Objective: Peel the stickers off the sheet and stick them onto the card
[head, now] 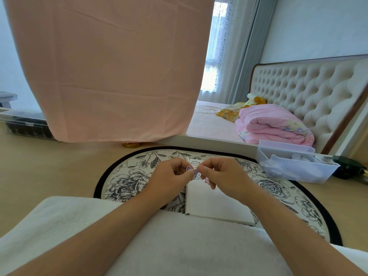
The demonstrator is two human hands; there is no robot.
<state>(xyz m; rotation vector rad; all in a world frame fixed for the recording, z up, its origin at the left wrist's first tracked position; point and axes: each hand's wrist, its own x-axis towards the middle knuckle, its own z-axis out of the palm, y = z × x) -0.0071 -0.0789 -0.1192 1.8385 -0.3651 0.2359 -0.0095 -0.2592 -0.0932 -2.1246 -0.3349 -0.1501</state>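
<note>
Both hands meet above a round floral mat. My left hand [171, 177] pinches a small purple sticker [188, 168] at its fingertips. My right hand [221, 176] pinches the small sticker sheet [196, 173], which shows purple and pink cartoon figures and is mostly hidden by the fingers. A white card [215, 202] lies flat on the mat just below and behind the hands, its near edge against my white-clad lap. Another bit of white paper [194, 161] shows beyond the fingers.
The round mat [127, 182] has a black rim and lies on a pale wooden floor. A clear plastic bin [292, 162] stands at the right, with a dark object beside it. A pink cloth hangs ahead; a bed with a folded pink quilt is at the back right.
</note>
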